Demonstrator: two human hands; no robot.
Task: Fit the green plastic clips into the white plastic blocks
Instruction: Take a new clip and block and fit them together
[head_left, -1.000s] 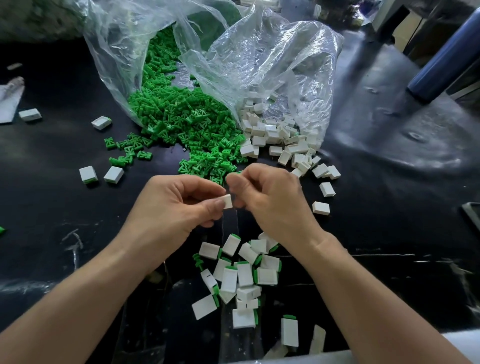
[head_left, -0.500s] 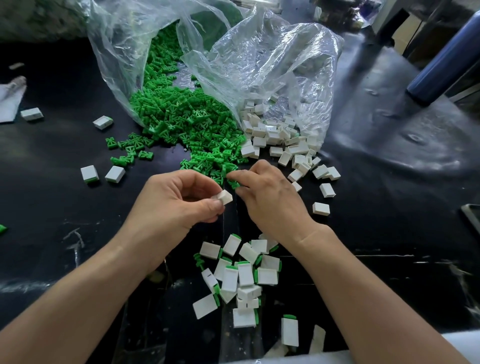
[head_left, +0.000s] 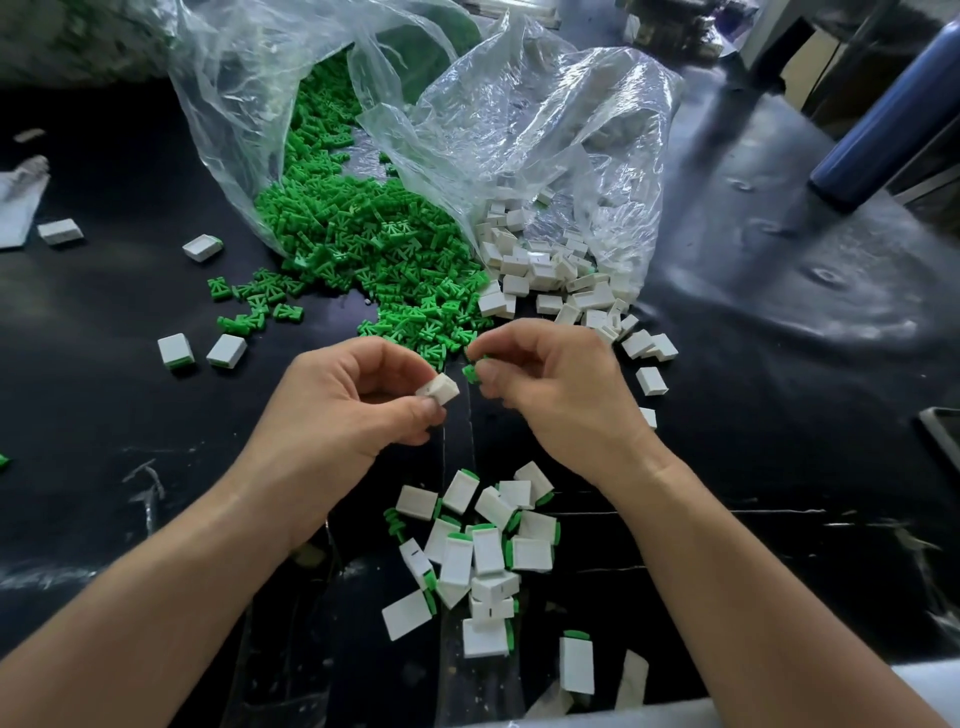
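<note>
The left hand (head_left: 353, 410) has its grip closed to a thumb-and-forefinger pinch on a white block (head_left: 438, 389), tilted so one end faces three o'clock, toward the right hand (head_left: 561, 395). That hand's grip is nipped tight on a green clip (head_left: 470, 372), with only the clip's tip showing past the fingertips. Clip and block are just beside each other but apart, so the fitting looks about to happen, not yet done. Holding both above the counter (head_left: 104, 467) likely lets the clip be lined up with the block's opening, which I cannot make out. At twelve o'clock from the hands a heap of clips (head_left: 363, 244) spills from a clear bag (head_left: 234, 104). A heap of blocks (head_left: 550, 270) at about one o'clock spills from a second bag (head_left: 571, 130), both within easy reach. At six o'clock lie the finished pieces (head_left: 483, 551), white with green edges, probably dropped there to stay apart from the loose stock.
</note>
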